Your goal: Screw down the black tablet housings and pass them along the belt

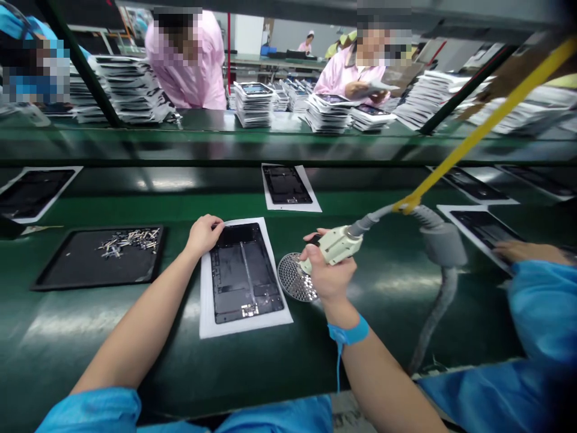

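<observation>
My left hand (205, 233) is closed at the upper left corner of a black tablet housing (229, 264), its fingers curled over the edge. The housing lies open side up on a white sheet (208, 319), showing its inner parts. My right hand (332, 270) grips a pale green electric screwdriver (336, 243), fed by a grey hose (378, 216). The screwdriver is above a round perforated metal dish (288, 282) of small shiny pieces, which look like screws. Its tip is hidden. A blue strap (349, 332) circles my right wrist.
A black tray (85, 264) with small metal parts lies left. Another tablet housing (287, 183) rests on a sheet farther back. A yellow strap (487, 126) holds the hose, which carries a grey weight (444, 245). A co-worker's hand (534, 252) is at right. Stacks (253, 108) stand behind.
</observation>
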The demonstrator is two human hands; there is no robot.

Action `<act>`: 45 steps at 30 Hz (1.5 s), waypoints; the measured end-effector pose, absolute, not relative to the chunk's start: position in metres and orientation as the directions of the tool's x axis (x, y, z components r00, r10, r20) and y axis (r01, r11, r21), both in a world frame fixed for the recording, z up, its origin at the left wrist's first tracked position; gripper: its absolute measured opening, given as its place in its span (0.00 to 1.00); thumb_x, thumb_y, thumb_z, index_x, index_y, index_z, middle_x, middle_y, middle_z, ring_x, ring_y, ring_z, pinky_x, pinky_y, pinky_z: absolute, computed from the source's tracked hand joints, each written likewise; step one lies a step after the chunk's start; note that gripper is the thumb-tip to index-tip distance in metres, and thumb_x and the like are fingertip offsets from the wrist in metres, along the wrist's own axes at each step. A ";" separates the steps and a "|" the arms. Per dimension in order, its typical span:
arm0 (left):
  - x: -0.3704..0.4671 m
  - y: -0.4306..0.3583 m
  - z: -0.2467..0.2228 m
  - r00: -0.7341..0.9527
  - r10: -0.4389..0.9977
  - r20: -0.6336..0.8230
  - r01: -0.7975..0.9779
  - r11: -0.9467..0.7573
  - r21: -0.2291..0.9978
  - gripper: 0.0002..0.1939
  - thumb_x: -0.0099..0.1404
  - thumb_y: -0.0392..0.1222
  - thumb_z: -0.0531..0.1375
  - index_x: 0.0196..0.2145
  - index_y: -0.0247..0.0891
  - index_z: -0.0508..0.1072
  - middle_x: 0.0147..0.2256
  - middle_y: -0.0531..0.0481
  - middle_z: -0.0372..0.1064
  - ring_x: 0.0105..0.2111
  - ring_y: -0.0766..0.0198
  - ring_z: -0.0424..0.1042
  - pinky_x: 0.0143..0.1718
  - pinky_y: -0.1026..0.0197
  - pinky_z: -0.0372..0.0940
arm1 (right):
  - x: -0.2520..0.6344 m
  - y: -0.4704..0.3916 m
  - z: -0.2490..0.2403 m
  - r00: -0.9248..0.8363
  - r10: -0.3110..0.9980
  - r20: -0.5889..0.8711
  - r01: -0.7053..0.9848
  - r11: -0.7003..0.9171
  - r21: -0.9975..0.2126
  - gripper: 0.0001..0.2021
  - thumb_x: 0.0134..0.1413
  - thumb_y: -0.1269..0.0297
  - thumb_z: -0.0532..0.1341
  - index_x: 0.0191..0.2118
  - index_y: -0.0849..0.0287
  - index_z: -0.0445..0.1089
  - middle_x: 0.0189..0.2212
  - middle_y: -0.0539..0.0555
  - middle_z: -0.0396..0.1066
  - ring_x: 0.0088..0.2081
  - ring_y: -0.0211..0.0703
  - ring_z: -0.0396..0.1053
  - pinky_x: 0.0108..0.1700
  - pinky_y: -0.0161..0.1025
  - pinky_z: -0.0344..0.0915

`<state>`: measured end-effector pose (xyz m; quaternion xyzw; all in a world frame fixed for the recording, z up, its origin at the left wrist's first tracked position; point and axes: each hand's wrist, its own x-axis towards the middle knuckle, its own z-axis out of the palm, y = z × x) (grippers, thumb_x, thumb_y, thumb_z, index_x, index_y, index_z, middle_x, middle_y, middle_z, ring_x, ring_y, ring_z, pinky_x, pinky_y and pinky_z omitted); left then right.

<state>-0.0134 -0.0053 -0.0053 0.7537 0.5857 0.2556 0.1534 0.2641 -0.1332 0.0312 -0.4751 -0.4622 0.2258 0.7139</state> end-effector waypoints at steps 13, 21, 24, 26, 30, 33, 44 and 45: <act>-0.004 -0.007 -0.010 0.141 0.971 0.193 0.823 -0.224 0.523 0.12 0.71 0.42 0.56 0.39 0.40 0.80 0.40 0.45 0.77 0.45 0.53 0.74 0.51 0.54 0.66 | 0.194 -0.181 0.027 0.028 0.909 0.416 -0.271 0.408 -0.872 0.17 0.60 0.58 0.68 0.52 0.50 0.68 0.40 0.52 0.74 0.23 0.35 0.72 0.22 0.35 0.71; 0.000 -0.008 -0.009 0.141 0.973 0.181 0.823 -0.217 0.525 0.12 0.71 0.42 0.56 0.40 0.39 0.81 0.40 0.45 0.77 0.45 0.54 0.74 0.51 0.54 0.66 | 0.186 -0.181 0.019 -0.014 0.919 0.394 -0.250 0.379 -0.891 0.17 0.60 0.58 0.68 0.52 0.50 0.67 0.40 0.51 0.73 0.24 0.34 0.71 0.23 0.35 0.71; 0.000 -0.008 -0.009 0.137 0.975 0.177 0.826 -0.211 0.523 0.13 0.71 0.42 0.56 0.40 0.39 0.81 0.40 0.45 0.77 0.46 0.53 0.74 0.51 0.54 0.66 | 0.187 -0.180 0.020 -0.006 0.909 0.418 -0.255 0.402 -0.879 0.16 0.60 0.60 0.68 0.52 0.50 0.68 0.40 0.51 0.73 0.24 0.34 0.72 0.23 0.35 0.71; 0.001 -0.008 -0.009 0.137 0.975 0.175 0.827 -0.210 0.522 0.13 0.71 0.42 0.56 0.40 0.39 0.81 0.40 0.45 0.77 0.46 0.53 0.74 0.51 0.54 0.66 | 0.186 -0.180 0.021 0.002 0.909 0.417 -0.244 0.405 -0.881 0.16 0.60 0.60 0.68 0.52 0.51 0.68 0.40 0.51 0.74 0.23 0.34 0.72 0.23 0.35 0.71; 0.001 -0.007 -0.010 0.143 0.974 0.178 0.830 -0.216 0.515 0.12 0.71 0.42 0.56 0.40 0.39 0.81 0.40 0.45 0.77 0.45 0.54 0.74 0.51 0.54 0.66 | 0.186 -0.180 0.021 0.012 0.910 0.415 -0.239 0.406 -0.882 0.16 0.60 0.60 0.68 0.51 0.51 0.69 0.40 0.51 0.73 0.23 0.35 0.72 0.23 0.35 0.71; 0.001 -0.007 -0.010 0.140 0.973 0.182 0.830 -0.216 0.514 0.13 0.72 0.42 0.56 0.40 0.40 0.81 0.40 0.45 0.77 0.45 0.54 0.74 0.51 0.54 0.66 | 0.185 -0.179 0.021 0.017 0.912 0.410 -0.226 0.403 -0.887 0.16 0.60 0.59 0.68 0.51 0.51 0.68 0.40 0.51 0.73 0.23 0.35 0.72 0.23 0.36 0.71; 0.001 -0.008 -0.010 0.132 0.976 0.172 0.831 -0.204 0.518 0.12 0.71 0.42 0.57 0.40 0.40 0.81 0.40 0.45 0.77 0.46 0.54 0.74 0.51 0.55 0.67 | 0.185 -0.180 0.023 0.024 0.915 0.403 -0.227 0.397 -0.889 0.15 0.60 0.59 0.68 0.50 0.51 0.69 0.39 0.51 0.74 0.23 0.34 0.72 0.24 0.36 0.71; 0.001 -0.008 -0.010 0.133 0.976 0.175 0.831 -0.206 0.516 0.12 0.71 0.42 0.57 0.40 0.40 0.81 0.40 0.45 0.77 0.46 0.54 0.74 0.51 0.55 0.67 | 0.185 -0.180 0.023 0.026 0.916 0.399 -0.223 0.395 -0.891 0.15 0.59 0.58 0.69 0.50 0.51 0.69 0.39 0.51 0.74 0.23 0.34 0.72 0.23 0.36 0.71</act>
